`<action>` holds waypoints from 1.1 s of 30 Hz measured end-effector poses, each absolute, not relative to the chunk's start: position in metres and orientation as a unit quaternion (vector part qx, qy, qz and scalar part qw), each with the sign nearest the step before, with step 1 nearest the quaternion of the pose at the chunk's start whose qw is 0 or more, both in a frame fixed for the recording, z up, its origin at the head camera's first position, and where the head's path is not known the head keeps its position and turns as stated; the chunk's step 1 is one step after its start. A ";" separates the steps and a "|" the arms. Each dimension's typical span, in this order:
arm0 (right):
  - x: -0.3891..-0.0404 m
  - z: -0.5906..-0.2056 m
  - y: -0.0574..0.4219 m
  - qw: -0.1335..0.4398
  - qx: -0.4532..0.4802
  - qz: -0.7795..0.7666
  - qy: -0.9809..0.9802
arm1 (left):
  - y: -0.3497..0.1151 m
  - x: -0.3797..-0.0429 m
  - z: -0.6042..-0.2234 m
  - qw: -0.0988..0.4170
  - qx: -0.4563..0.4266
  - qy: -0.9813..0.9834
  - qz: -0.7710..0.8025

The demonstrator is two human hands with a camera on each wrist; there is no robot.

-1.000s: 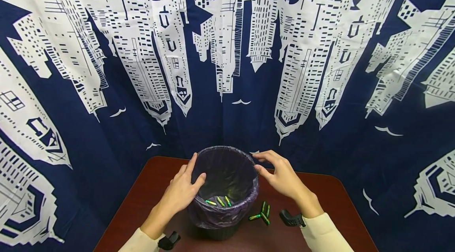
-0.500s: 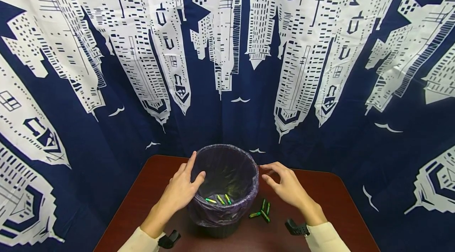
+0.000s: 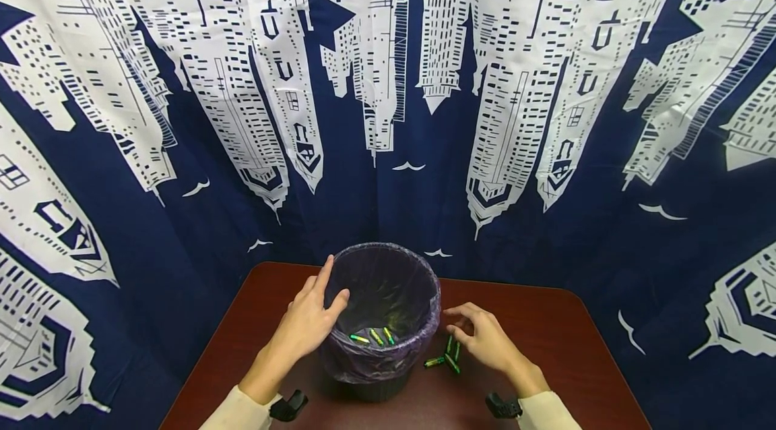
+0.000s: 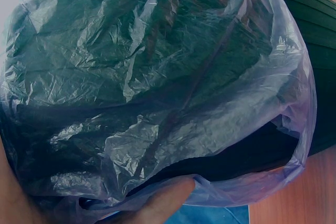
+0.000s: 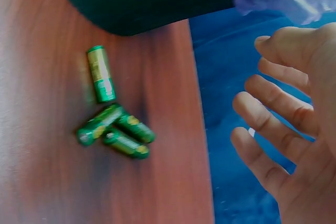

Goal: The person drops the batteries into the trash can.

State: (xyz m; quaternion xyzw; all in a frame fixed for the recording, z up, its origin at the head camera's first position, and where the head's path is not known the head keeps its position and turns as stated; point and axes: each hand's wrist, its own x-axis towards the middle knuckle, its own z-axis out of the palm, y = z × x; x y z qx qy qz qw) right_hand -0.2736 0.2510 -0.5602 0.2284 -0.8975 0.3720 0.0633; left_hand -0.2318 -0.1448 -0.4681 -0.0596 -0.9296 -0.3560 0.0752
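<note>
A dark ribbed trash bin (image 3: 378,391) stands upright on the table, lined with a thin purple plastic bag (image 3: 370,366) folded over its rim. Three green and gold batteries (image 3: 376,336) show inside it. My left hand (image 3: 309,319) rests at the bin's left rim, fingers extended and thumb over the opening; in the left wrist view a finger (image 4: 170,200) lies against the bag. My right hand (image 3: 485,339) hovers right of the bin, fingers loosely bent and nothing in them. Just below its fingertips, several green batteries (image 5: 100,74) lie on the table, most clustered together.
The reddish-brown wooden table (image 3: 273,288) has its far edge close behind the bin. A dark blue curtain (image 3: 376,207) with white buildings hangs around the table. A black strap-mounted device (image 3: 502,406) sits on each wrist.
My right hand has left the bin's right rim and come down and nearer, toward the batteries on the table. The left hand stays at the rim.
</note>
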 end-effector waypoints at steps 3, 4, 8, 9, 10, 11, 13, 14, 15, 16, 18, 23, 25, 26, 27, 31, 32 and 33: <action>-0.272 -0.571 0.252 0.057 0.239 0.372 -0.895 | -0.145 -0.232 -0.469 0.073 -0.059 -0.930 -0.356; -0.272 -0.575 0.252 0.058 0.242 0.370 -0.895 | -0.145 -0.232 -0.469 0.073 -0.059 -0.930 -0.356; -0.271 -0.587 0.253 0.049 0.260 0.357 -0.896 | -0.145 -0.232 -0.469 0.073 -0.059 -0.930 -0.355; -0.271 -0.590 0.253 0.045 0.263 0.354 -0.896 | -0.145 -0.232 -0.470 0.073 -0.059 -0.930 -0.356; -0.270 -0.593 0.253 0.039 0.266 0.350 -0.897 | -0.145 -0.233 -0.470 0.073 -0.058 -0.930 -0.356; -0.270 -0.596 0.253 0.033 0.269 0.348 -0.897 | -0.145 -0.233 -0.470 0.073 -0.058 -0.930 -0.356; -0.269 -0.602 0.252 0.022 0.276 0.345 -0.897 | -0.145 -0.233 -0.470 0.072 -0.058 -0.930 -0.356; -0.269 -0.605 0.252 0.017 0.279 0.343 -0.897 | -0.145 -0.233 -0.470 0.072 -0.058 -0.930 -0.356; -0.268 -0.607 0.251 0.011 0.282 0.342 -0.896 | -0.145 -0.234 -0.470 0.073 -0.059 -0.930 -0.356; -0.268 -0.609 0.250 0.007 0.286 0.340 -0.896 | -0.145 -0.234 -0.469 0.073 -0.059 -0.930 -0.356; -0.268 -0.613 0.249 -0.004 0.290 0.338 -0.895 | -0.145 -0.235 -0.469 0.075 -0.060 -0.930 -0.355; -0.268 -0.622 0.246 -0.018 0.284 0.318 -0.904 | -0.145 -0.235 -0.468 0.076 -0.061 -0.930 -0.354; -0.268 -0.624 0.245 -0.016 0.278 0.302 -0.912 | -0.144 -0.235 -0.468 0.074 -0.061 -0.930 -0.354; -0.267 -0.625 0.244 -0.015 0.275 0.294 -0.915 | -0.144 -0.235 -0.468 0.074 -0.060 -0.930 -0.354; -0.267 -0.626 0.244 -0.015 0.273 0.288 -0.918 | -0.144 -0.235 -0.469 0.073 -0.060 -0.930 -0.355; -0.266 -0.632 0.241 -0.007 0.268 0.262 -0.927 | -0.144 -0.235 -0.469 0.075 -0.059 -0.930 -0.354; -0.265 -0.633 0.240 -0.004 0.267 0.257 -0.929 | -0.144 -0.235 -0.469 0.075 -0.059 -0.930 -0.354; -0.265 -0.635 0.239 0.000 0.269 0.254 -0.929 | -0.144 -0.235 -0.469 0.076 -0.059 -0.930 -0.354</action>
